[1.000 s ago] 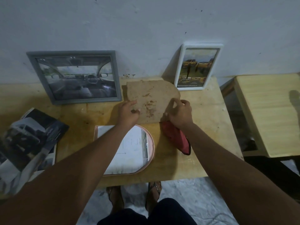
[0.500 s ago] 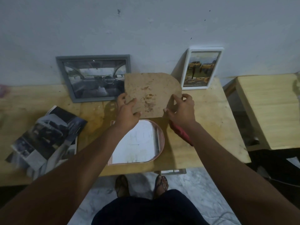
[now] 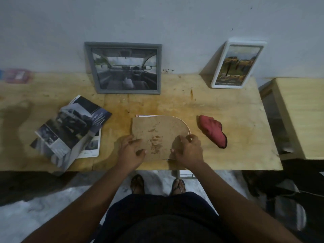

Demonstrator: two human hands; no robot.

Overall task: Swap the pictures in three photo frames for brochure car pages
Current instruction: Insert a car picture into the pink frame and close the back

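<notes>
**Inspector:** Where is the backing board?

**Onlooker:** The backing board (image 3: 157, 132) lies flat on the bench (image 3: 233, 109), close to the front edge. It sits on top of the pink frame (image 3: 143, 116). Only a thin strip of that frame shows, along the far side and the rounded right side.

**Inspector:** And the hands?

**Onlooker:** The left hand (image 3: 131, 152) rests on the board's near left corner, fingers spread and loosely bent, thumb on the top face. The right hand (image 3: 188, 151) is clamped on the board: fingers curled at the rounded right edge, thumb on the surface.

**Inspector:** The other frames?

**Onlooker:** The grey frame (image 3: 129, 91) leans against the wall at the back and shows a car interior. The white frame (image 3: 228, 86) leans against the wall at the back right; its print is too small to make out.

**Inspector:** Anything else?

**Onlooker:** A brochure (image 3: 70, 127) lies open and crumpled to the left, apart from the board. A red cloth (image 3: 213, 130) lies near the board's right side, not touching it
</notes>
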